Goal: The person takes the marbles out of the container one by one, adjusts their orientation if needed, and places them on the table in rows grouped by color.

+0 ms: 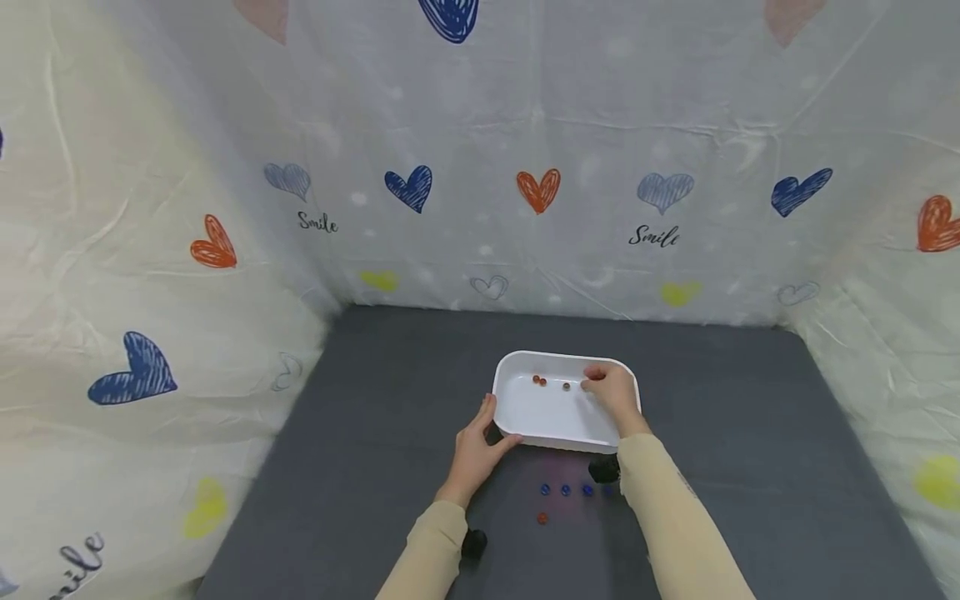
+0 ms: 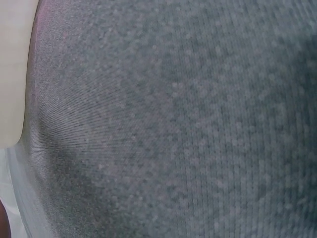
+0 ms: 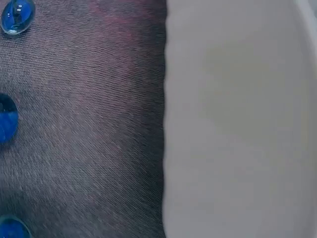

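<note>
A white rectangular tray (image 1: 555,425) stands on the dark grey cloth. My left hand (image 1: 474,457) is at its near left corner, fingers along the left side and thumb against the front wall. Over the tray's right part, my right hand (image 1: 613,393) reaches in with thumb and forefinger bent toward the tray floor; I cannot tell whether a marble is between them. Several small reddish-brown marbles, one of them this marble (image 1: 566,387), lie in the tray left of those fingertips. The right wrist view shows the tray's outer wall (image 3: 237,148) close up.
In front of the tray lie several blue glass marbles (image 1: 566,490) in a row, partly behind the right sleeve. One reddish-brown marble (image 1: 542,518) sits nearer me. A white curtain (image 1: 480,242) with printed hearts borders the table's back and sides.
</note>
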A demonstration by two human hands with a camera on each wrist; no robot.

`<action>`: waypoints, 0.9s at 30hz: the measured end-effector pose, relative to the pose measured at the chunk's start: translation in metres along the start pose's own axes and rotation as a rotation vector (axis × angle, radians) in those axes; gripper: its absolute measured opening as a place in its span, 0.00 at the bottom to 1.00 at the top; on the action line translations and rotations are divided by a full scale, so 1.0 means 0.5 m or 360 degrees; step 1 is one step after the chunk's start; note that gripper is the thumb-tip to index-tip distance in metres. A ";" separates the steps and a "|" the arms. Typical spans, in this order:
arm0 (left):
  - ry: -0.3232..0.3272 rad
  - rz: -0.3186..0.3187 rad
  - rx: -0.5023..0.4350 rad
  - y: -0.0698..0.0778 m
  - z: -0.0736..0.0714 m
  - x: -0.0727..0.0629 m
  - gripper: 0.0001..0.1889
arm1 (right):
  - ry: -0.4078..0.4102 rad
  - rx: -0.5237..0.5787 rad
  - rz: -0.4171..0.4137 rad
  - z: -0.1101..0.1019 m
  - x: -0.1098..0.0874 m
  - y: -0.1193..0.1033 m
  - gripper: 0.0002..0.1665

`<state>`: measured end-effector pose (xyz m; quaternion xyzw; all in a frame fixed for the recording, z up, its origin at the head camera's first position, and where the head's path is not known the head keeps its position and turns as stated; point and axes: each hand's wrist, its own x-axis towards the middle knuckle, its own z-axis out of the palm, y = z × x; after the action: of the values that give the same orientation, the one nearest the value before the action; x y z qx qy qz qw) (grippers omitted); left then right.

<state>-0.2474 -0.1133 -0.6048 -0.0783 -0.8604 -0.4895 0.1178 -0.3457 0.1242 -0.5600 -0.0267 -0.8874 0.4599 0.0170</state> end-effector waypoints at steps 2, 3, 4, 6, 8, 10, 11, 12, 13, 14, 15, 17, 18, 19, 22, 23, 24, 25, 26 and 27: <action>-0.0009 0.0002 0.0007 -0.001 0.001 -0.001 0.46 | -0.0017 -0.0006 0.0002 0.005 -0.001 0.007 0.12; -0.0011 0.0003 0.0007 -0.001 0.001 -0.002 0.46 | -0.0029 0.0001 0.0008 0.008 -0.002 0.011 0.12; -0.0010 0.0003 0.0004 -0.001 0.001 -0.002 0.46 | -0.0040 0.0011 0.0009 0.011 -0.003 0.014 0.12; -0.0015 0.0002 -0.0002 -0.001 0.001 -0.002 0.46 | -0.0056 0.0029 0.0014 0.016 -0.003 0.021 0.12; -0.0014 0.0002 -0.0001 -0.002 0.000 -0.002 0.46 | -0.0059 0.0050 0.0030 0.021 -0.004 0.027 0.12; -0.0013 0.0002 -0.0007 -0.003 -0.001 -0.002 0.46 | -0.0043 0.0035 0.0025 0.026 -0.004 0.032 0.11; -0.0011 0.0005 -0.0006 -0.003 -0.002 -0.002 0.46 | -0.0033 0.0022 0.0017 0.028 -0.004 0.034 0.11; -0.0011 0.0005 -0.0010 -0.004 -0.002 -0.003 0.45 | -0.0028 0.0016 0.0010 0.030 -0.004 0.035 0.10; -0.0012 0.0008 -0.0013 -0.004 -0.002 -0.003 0.45 | -0.0018 0.0007 0.0007 0.031 -0.004 0.037 0.10; -0.0012 0.0013 -0.0017 -0.004 -0.002 -0.003 0.45 | -0.0009 -0.0004 -0.0005 0.032 -0.004 0.039 0.09; -0.0015 0.0015 -0.0021 -0.004 -0.002 -0.003 0.45 | -0.0004 -0.0012 -0.0013 0.032 -0.005 0.040 0.08; -0.0022 0.0016 -0.0023 -0.003 -0.002 -0.004 0.45 | 0.0010 -0.0025 -0.0026 0.033 -0.005 0.042 0.08; -0.0027 0.0016 -0.0025 -0.002 -0.002 -0.004 0.45 | 0.0012 -0.0022 -0.0028 0.033 -0.005 0.043 0.08; -0.0031 0.0014 -0.0024 -0.002 -0.002 -0.004 0.45 | 0.0015 -0.0016 -0.0028 0.033 -0.006 0.043 0.08; -0.0036 0.0007 -0.0016 0.000 -0.004 -0.004 0.45 | 0.0017 -0.0005 -0.0032 0.033 -0.006 0.044 0.08; -0.0036 0.0007 -0.0014 0.000 -0.004 -0.004 0.45 | 0.0017 -0.0002 -0.0031 0.034 -0.005 0.044 0.08; -0.0035 0.0008 -0.0014 0.000 -0.005 -0.004 0.45 | 0.0017 0.0000 -0.0031 0.034 -0.004 0.044 0.08; -0.0036 0.0006 -0.0013 0.000 -0.006 -0.004 0.45 | 0.0019 -0.0007 -0.0028 0.035 -0.004 0.044 0.07; -0.0034 0.0008 -0.0012 0.000 -0.006 -0.004 0.45 | 0.0021 -0.0012 -0.0027 0.036 -0.003 0.044 0.07; -0.0034 0.0009 -0.0010 0.000 -0.006 -0.004 0.45 | 0.0023 -0.0022 -0.0030 0.037 -0.002 0.045 0.07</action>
<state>-0.2452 -0.1161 -0.6038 -0.0863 -0.8599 -0.4910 0.1098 -0.3452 0.1218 -0.5890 -0.0216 -0.8907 0.4533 0.0276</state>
